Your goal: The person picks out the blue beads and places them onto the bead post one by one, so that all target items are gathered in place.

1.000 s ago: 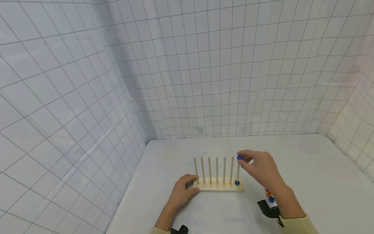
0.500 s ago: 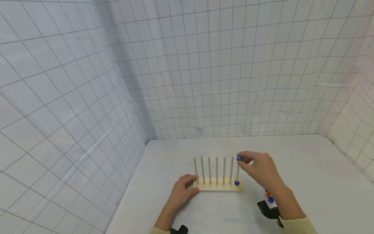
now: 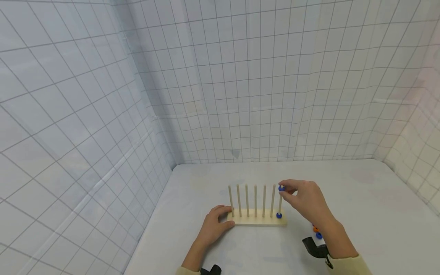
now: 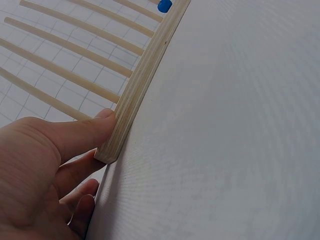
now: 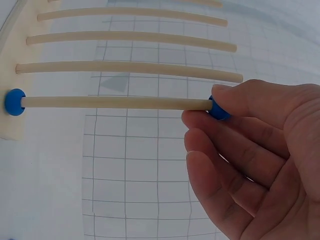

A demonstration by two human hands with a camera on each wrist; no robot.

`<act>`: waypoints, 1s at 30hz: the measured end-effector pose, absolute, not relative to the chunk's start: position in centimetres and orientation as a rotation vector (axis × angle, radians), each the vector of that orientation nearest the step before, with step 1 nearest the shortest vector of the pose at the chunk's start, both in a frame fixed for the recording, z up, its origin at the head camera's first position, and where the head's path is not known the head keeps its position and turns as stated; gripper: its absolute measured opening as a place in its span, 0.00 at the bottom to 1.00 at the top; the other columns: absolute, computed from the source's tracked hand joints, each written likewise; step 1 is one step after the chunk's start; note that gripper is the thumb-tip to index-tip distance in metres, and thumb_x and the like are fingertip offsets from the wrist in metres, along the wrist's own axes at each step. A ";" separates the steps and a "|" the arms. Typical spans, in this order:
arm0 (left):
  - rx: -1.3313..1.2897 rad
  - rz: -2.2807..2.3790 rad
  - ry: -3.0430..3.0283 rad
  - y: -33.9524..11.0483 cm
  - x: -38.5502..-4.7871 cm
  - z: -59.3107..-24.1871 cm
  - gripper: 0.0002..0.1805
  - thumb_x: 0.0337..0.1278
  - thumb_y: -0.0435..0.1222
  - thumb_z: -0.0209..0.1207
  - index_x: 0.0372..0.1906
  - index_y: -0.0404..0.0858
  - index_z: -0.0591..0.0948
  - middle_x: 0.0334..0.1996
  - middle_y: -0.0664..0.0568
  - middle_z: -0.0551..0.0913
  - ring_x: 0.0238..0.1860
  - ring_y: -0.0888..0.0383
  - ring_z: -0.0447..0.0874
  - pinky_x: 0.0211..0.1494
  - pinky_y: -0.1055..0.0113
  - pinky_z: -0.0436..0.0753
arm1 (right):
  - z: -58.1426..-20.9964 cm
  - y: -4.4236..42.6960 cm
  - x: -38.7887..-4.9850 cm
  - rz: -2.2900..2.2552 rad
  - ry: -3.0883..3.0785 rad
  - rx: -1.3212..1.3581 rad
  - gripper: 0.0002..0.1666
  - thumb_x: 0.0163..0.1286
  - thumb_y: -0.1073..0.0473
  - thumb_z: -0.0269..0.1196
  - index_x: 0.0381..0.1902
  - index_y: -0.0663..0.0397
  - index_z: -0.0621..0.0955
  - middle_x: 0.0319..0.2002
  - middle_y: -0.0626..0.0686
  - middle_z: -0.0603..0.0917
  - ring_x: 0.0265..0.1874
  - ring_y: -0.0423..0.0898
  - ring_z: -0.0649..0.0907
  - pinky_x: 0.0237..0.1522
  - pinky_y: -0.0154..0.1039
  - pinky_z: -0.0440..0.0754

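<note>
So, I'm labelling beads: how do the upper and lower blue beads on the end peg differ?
The upper bead is near the tip of the peg; the lower bead is at the base. The right hand pinches the upper bead; no hand touches the lower bead. Both are blue, on one peg.

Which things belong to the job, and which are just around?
In the job: peg board, held by the left hand; upper blue bead, pinched by the right hand; lower blue bead; probably loose orange bead, loose blue bead.

Just around: gridded backdrop; black wrist fittings.
</note>
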State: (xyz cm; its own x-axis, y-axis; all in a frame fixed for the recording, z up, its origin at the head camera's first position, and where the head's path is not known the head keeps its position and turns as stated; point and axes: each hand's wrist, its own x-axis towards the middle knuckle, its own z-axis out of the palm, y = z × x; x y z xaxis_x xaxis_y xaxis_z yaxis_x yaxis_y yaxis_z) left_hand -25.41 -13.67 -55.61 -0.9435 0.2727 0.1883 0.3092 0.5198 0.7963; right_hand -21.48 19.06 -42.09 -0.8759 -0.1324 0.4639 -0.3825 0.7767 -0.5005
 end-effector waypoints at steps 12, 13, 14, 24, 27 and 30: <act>-0.525 -1.426 -2.702 -13.7 -25.4 -55.7 0.26 0.53 0.46 0.73 0.58 0.46 0.84 0.63 0.42 0.77 0.67 0.38 0.70 0.66 0.37 0.68 | -42.6 19.1 -21.5 0.854 -2.585 0.381 0.16 0.62 0.58 0.73 0.48 0.52 0.88 0.30 0.39 0.87 0.31 0.41 0.84 0.28 0.37 0.76; -0.523 -1.426 -2.702 -13.7 -25.4 -55.7 0.26 0.53 0.46 0.73 0.58 0.46 0.84 0.63 0.43 0.77 0.67 0.38 0.70 0.66 0.37 0.68 | -42.6 19.1 -21.5 0.855 -2.586 0.380 0.16 0.62 0.59 0.73 0.48 0.52 0.88 0.30 0.39 0.87 0.31 0.41 0.84 0.29 0.38 0.77; -0.522 -1.426 -2.702 -13.7 -25.4 -55.7 0.26 0.53 0.47 0.73 0.58 0.46 0.84 0.63 0.43 0.77 0.67 0.38 0.70 0.66 0.37 0.68 | -42.7 19.1 -21.5 0.857 -2.587 0.379 0.16 0.62 0.59 0.73 0.48 0.52 0.88 0.30 0.39 0.87 0.31 0.41 0.84 0.29 0.38 0.77; -0.520 -1.433 -2.694 -13.7 -25.4 -55.7 0.26 0.53 0.46 0.73 0.58 0.46 0.84 0.62 0.43 0.77 0.67 0.39 0.70 0.66 0.37 0.68 | -43.3 19.1 -21.6 0.861 -2.599 0.373 0.14 0.60 0.59 0.74 0.45 0.52 0.88 0.29 0.39 0.87 0.31 0.41 0.85 0.33 0.42 0.80; -0.522 -1.442 -2.689 -13.7 -25.4 -55.6 0.26 0.53 0.46 0.73 0.58 0.45 0.84 0.62 0.43 0.77 0.68 0.39 0.69 0.67 0.37 0.67 | -43.6 19.1 -21.7 0.868 -2.605 0.365 0.15 0.60 0.59 0.74 0.46 0.52 0.88 0.29 0.39 0.88 0.32 0.41 0.85 0.34 0.43 0.81; -0.526 -1.444 -2.690 -13.7 -25.4 -55.5 0.26 0.53 0.46 0.72 0.58 0.45 0.84 0.63 0.42 0.77 0.68 0.39 0.69 0.67 0.37 0.67 | -43.9 19.1 -21.7 0.875 -2.611 0.356 0.15 0.60 0.58 0.74 0.46 0.52 0.88 0.30 0.39 0.88 0.33 0.42 0.85 0.35 0.45 0.81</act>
State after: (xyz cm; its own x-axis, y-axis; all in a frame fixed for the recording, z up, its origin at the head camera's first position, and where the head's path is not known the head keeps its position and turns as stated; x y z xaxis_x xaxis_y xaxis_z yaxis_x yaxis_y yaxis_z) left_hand -25.40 -13.67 -55.54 -0.9415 0.2742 0.1958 0.3148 0.5085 0.8015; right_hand -21.70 19.15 -43.86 -0.9023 -0.1204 0.4139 -0.3456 0.7760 -0.5277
